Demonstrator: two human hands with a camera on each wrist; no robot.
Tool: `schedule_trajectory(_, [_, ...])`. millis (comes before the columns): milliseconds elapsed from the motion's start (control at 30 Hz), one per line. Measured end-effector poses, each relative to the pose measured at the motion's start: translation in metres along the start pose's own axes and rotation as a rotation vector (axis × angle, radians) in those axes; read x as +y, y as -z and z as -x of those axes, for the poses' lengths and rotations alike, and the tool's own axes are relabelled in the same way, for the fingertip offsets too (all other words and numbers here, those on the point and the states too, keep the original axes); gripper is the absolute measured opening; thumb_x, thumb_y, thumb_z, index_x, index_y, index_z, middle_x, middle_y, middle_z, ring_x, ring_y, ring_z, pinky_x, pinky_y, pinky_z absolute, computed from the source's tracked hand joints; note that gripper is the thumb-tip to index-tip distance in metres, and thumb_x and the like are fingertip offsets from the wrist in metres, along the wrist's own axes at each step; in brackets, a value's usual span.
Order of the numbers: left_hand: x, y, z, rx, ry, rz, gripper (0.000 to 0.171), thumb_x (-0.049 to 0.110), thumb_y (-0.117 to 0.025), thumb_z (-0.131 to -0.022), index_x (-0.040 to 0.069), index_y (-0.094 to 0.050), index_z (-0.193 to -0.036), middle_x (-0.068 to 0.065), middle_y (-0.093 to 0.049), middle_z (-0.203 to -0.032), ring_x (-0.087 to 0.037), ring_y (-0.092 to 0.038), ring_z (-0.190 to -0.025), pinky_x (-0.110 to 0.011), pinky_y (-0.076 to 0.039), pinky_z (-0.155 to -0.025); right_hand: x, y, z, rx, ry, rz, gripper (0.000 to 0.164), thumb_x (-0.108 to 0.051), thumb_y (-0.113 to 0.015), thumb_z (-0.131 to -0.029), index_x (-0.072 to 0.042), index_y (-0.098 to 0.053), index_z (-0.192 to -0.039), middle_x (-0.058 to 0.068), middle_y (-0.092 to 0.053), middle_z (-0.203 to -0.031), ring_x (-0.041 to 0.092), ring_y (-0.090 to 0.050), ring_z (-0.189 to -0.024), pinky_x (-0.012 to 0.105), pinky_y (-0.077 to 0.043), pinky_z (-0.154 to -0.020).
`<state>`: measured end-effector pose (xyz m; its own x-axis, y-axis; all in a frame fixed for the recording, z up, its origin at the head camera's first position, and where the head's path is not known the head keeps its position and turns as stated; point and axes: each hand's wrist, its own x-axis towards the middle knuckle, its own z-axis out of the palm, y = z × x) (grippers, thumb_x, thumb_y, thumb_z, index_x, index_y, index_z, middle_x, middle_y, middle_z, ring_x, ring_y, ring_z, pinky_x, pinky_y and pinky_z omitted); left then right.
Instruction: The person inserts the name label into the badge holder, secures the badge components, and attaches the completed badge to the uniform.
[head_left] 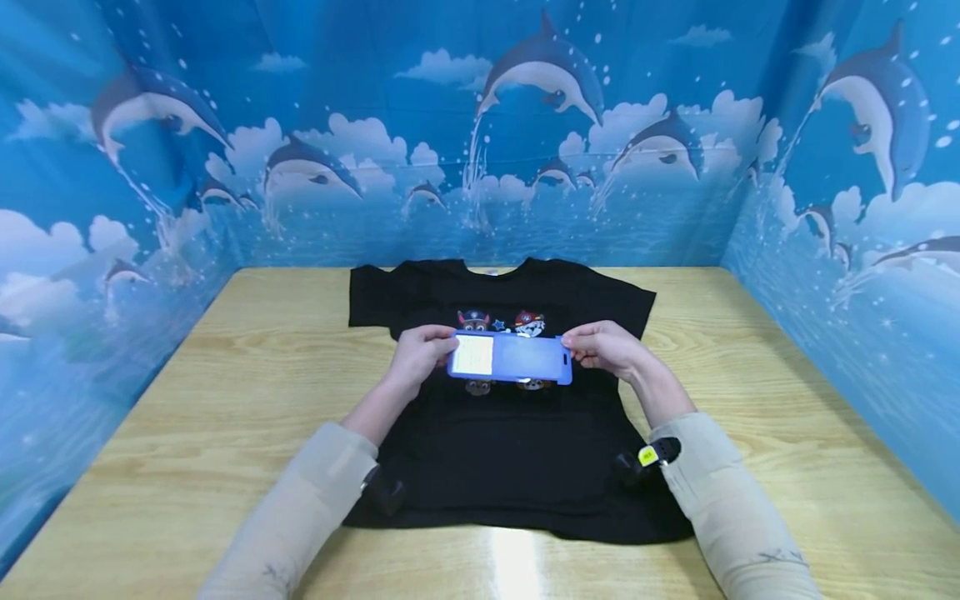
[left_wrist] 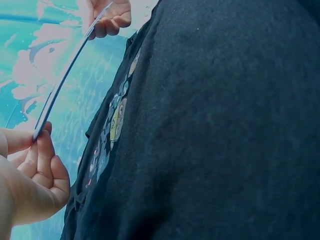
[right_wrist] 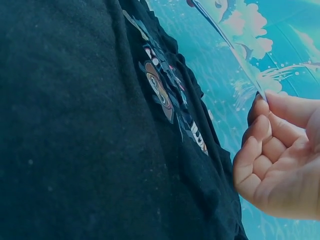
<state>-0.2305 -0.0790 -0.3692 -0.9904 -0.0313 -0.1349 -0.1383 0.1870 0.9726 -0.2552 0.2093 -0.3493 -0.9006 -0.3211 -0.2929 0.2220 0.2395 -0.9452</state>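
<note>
A thin, flat blue panel (head_left: 528, 360) is held level from side to side over the chest of a black T-shirt (head_left: 517, 458). It has a bright white rectangle at its left end and a small dark slot near its right end. My left hand (head_left: 417, 357) pinches the left end between thumb and fingers. At the other end, thumb and fingertips of my right hand (head_left: 613, 346) grip the corner. Both wrist views show the panel (left_wrist: 67, 75) edge-on, raised off the shirt (right_wrist: 75, 125). Part of the shirt's cartoon print is hidden behind it in the head view.
The shirt lies spread on a light wood-grain table (head_left: 247, 417), its neckline toward the far edge. A blue curtain (head_left: 420, 100) with dolphins and clouds surrounds the table at the back and both sides. Dark devices, one with a yellow label (head_left: 648, 456), are strapped at the wrists.
</note>
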Motion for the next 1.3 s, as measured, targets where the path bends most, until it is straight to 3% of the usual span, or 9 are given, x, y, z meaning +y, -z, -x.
schedule_trajectory(167, [0.0009,0.0015,-0.0005,-0.013,0.003,-0.002,0.030,0.013,-0.058,-0.091,0.000,-0.060,-0.118,-0.015,-0.061,-0.108,-0.022,-0.059,-0.085,-0.035,-0.048,-0.080,-0.0007,-0.0008,-0.0009,-0.007,-0.006,-0.004,0.010,-0.009,-0.057,-0.090,-0.008,-0.067,-0.089,0.000,-0.056,-0.071,0.014,-0.052,-0.067,0.025,-0.044,-0.063])
schedule_trajectory(1300, [0.0008,-0.0013,0.0016,-0.018,-0.001,-0.001,0.028,0.014,-0.059,-0.090,0.002,-0.062,-0.115,-0.014,-0.061,-0.105,-0.021,-0.059,-0.084,-0.033,-0.048,-0.077,-0.0018,-0.0047,-0.0009,-0.031,-0.023,-0.005,0.010,-0.010,-0.057,-0.090,-0.009,-0.066,-0.088,-0.001,-0.058,-0.070,0.013,-0.053,-0.065,0.027,-0.044,-0.066])
